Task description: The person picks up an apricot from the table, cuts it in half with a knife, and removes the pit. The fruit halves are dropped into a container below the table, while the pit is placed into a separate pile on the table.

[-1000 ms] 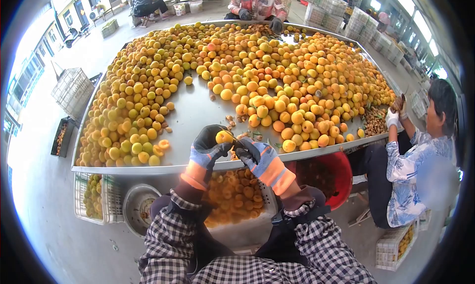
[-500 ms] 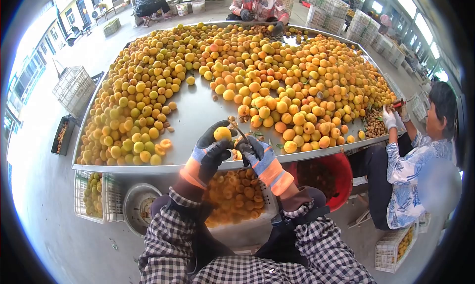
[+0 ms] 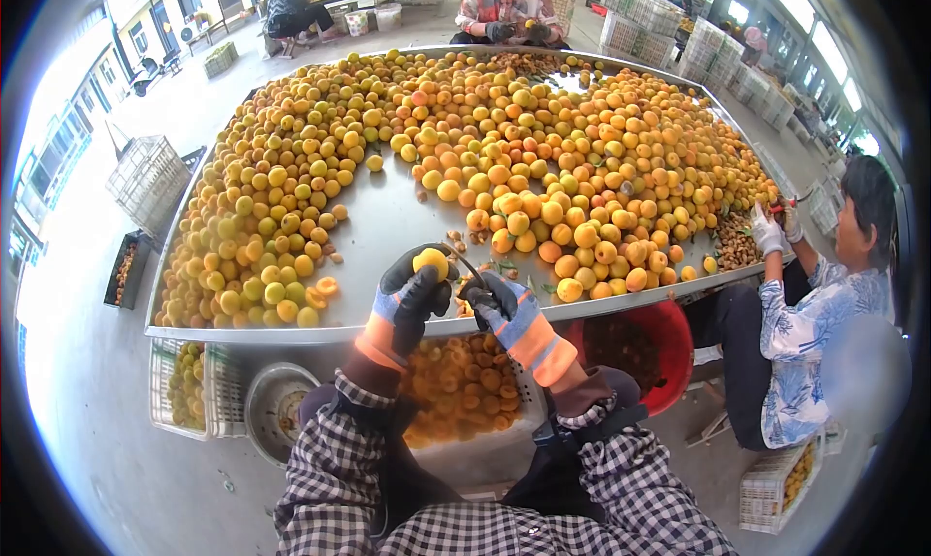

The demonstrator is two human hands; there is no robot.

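Observation:
Both of my hands, in black-palmed work gloves with orange and blue cuffs, are raised over the near edge of the metal table (image 3: 378, 207). My left hand (image 3: 412, 289) is closed around a yellow apricot (image 3: 431, 260), held up between thumb and fingers. My right hand (image 3: 499, 304) grips a thin, dark, curved metal tool (image 3: 469, 265), whose tip points toward the fruit. Whole apricots (image 3: 582, 183) are heaped beyond my hands. Split halves (image 3: 328, 285) lie left of them on the table. Below, between my knees, a crate (image 3: 490, 442) holds many apricot halves (image 3: 475, 377).
A red tub (image 3: 669, 362) stands under the table edge at right, a metal basin (image 3: 260, 406) at left beside a white crate (image 3: 228, 391) of fruit. A co-worker (image 3: 824, 304) sits at right near a pile of pits (image 3: 739, 241). Another person (image 3: 504, 8) works across the table.
The tool's tip, which had a brown pit at it, now shows bare. The apricot stays in my left hand. The person opposite has drawn their hands back from the heap, now holding a fruit.

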